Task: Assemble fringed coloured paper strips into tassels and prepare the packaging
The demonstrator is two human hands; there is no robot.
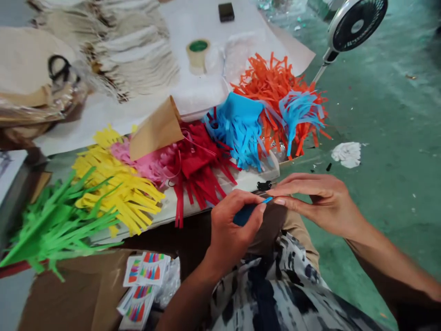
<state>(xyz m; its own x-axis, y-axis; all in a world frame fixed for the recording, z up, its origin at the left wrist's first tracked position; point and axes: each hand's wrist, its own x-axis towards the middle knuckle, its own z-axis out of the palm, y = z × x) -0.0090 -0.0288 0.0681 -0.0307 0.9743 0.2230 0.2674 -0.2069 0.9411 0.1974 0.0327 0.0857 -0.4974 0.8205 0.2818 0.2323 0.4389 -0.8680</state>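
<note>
Over my lap, my left hand is closed in a pinch on a blue paper strip, and its thumb and forefinger make a ring. My right hand meets it from the right, its thumb and fingertips closed at the strip's far end. A darker blue patch shows through the left hand's ring; whether it belongs to the strip I cannot tell. Just beyond the fingertips lies a small black clip-like piece. Nearest on the table are dark red fringed paper and blue fringed paper.
Along the table edge lie green, yellow, pink and orange fringes, with a brown card. Behind are a tape roll and scissors. A fan stands right; printed labels lie lower left.
</note>
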